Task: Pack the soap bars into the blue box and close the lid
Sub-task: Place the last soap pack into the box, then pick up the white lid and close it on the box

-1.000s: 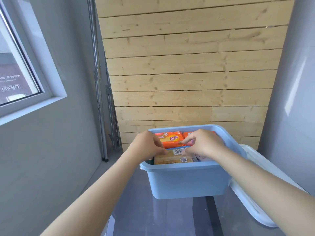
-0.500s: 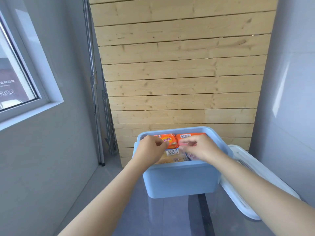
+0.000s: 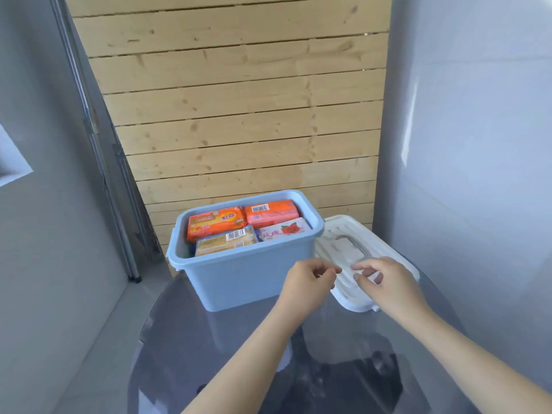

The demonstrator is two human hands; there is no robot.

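Note:
The blue box (image 3: 239, 273) stands open on the glass table, packed to the rim with wrapped soap bars: orange ones (image 3: 216, 225) at the back, a yellow one (image 3: 225, 242) and a pink-and-white one (image 3: 283, 229) in front. The white lid (image 3: 352, 243) lies flat on the table just right of the box. My left hand (image 3: 304, 283) hovers at the box's front right corner, fingers loosely curled and holding nothing. My right hand (image 3: 385, 282) hangs over the lid's near end with its fingers loosely bent; whether it touches the lid is unclear.
The round dark glass table (image 3: 215, 339) fills the lower view, its edge curving at the left. A wooden slat wall (image 3: 233, 115) rises behind the box. Grey walls close in on both sides, and metal poles (image 3: 119, 186) lean in the left corner.
Both hands have left the soap bars inside the box and moved right and toward me, to the lid's near end. The view has shifted right.

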